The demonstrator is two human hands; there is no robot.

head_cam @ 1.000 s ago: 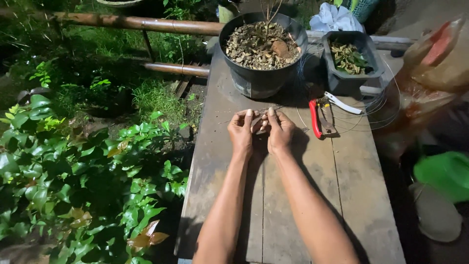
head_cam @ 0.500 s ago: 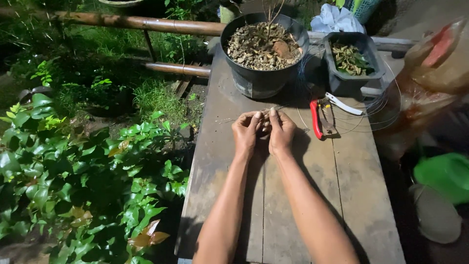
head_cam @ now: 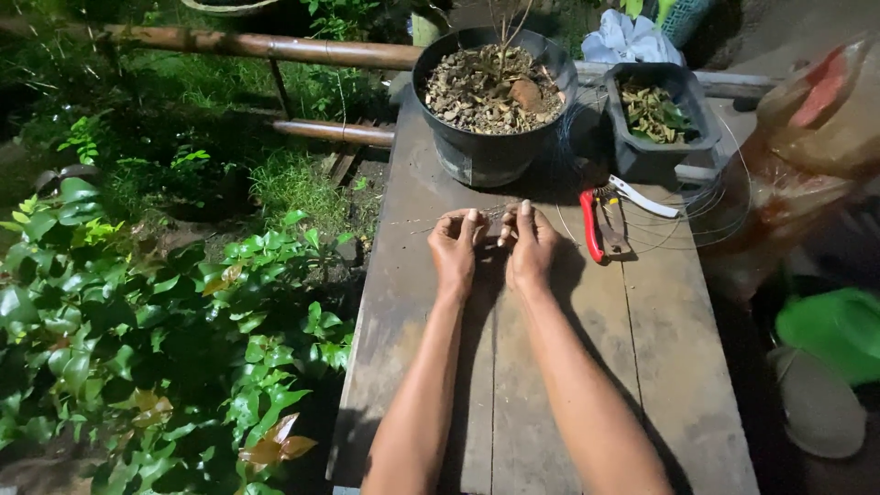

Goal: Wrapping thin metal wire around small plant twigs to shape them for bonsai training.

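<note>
My left hand and my right hand rest side by side on a worn wooden table, fingers curled together around a thin wire pinched between them. The wire runs off to the right into a loose coil lying on the table. Red-handled pruning shears lie just right of my right hand. A round black pot filled with dry bark and a small bare plant stands straight ahead of my hands.
A smaller rectangular black pot with green bits sits at the back right. Plastic bags and a green lid lie off the table's right edge. Leafy plants and bamboo rails fill the left.
My hands have stayed close together at the same spot on the table, with only small finger shifts on the wire.
</note>
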